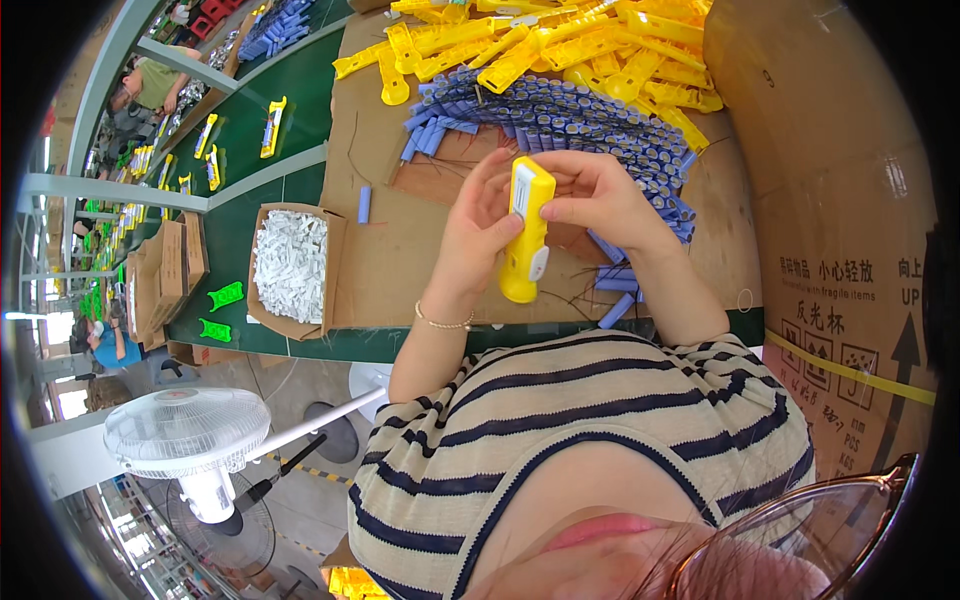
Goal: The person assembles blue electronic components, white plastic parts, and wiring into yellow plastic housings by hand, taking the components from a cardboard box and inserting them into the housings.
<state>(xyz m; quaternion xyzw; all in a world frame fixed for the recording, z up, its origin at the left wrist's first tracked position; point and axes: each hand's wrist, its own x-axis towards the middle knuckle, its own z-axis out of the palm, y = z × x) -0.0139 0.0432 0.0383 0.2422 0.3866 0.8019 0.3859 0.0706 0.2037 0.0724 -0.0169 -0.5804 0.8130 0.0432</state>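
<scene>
Between both hands, above the cardboard-covered bench, a long yellow plastic casing (pixel 527 240) is held upright. It has a white panel near its upper end and a small pale part lower down. My left hand (pixel 482 212) grips its left side, thumb pressed on the front. From the other side my right hand (pixel 600 198) holds it, thumb at the edge and fingers curled behind, partly hidden. Just beyond the hands lies a large mass of blue battery cells (pixel 590 130) with thin dark wires. One loose blue cell (pixel 364 204) lies off to the left.
Yellow plastic casings (pixel 560 40) are heaped at the far side. A carton of small white parts (pixel 290 262) stands left, beside two green pieces (pixel 226 295). A tall cardboard box (pixel 840 200) walls the right. Finished-looking yellow units (pixel 273 127) lie on the green belt; a fan (pixel 187 430) stands lower left.
</scene>
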